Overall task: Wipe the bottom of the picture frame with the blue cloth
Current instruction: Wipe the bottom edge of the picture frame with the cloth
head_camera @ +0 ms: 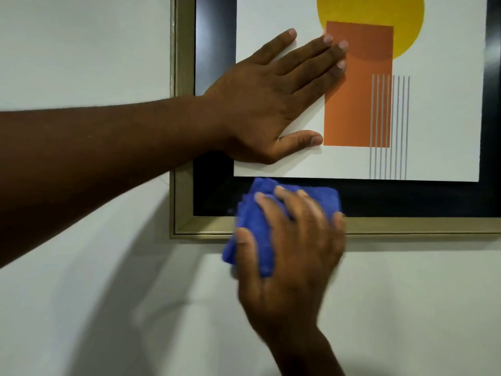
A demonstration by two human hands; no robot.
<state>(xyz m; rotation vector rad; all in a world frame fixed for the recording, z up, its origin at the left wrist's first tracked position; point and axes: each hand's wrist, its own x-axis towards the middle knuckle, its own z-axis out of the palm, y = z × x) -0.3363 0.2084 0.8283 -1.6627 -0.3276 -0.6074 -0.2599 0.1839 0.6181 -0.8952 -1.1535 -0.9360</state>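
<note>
A picture frame (pixel 406 226) with a gold rim and a black inner border hangs on a pale wall, holding a print with a yellow circle and an orange rectangle. My left hand (pixel 271 101) lies flat and spread on the print, near its lower left part. My right hand (pixel 292 240) presses a folded blue cloth (pixel 252 221) against the frame's bottom rail, close to the lower left corner. The cloth covers part of the black border and the gold rim and hangs a little below it. The hand looks slightly blurred.
The pale wall (pixel 81 50) surrounds the frame on the left and below. My left forearm (pixel 95 164) crosses the view from the left edge. The frame's bottom rail runs on to the right, past the picture's edge.
</note>
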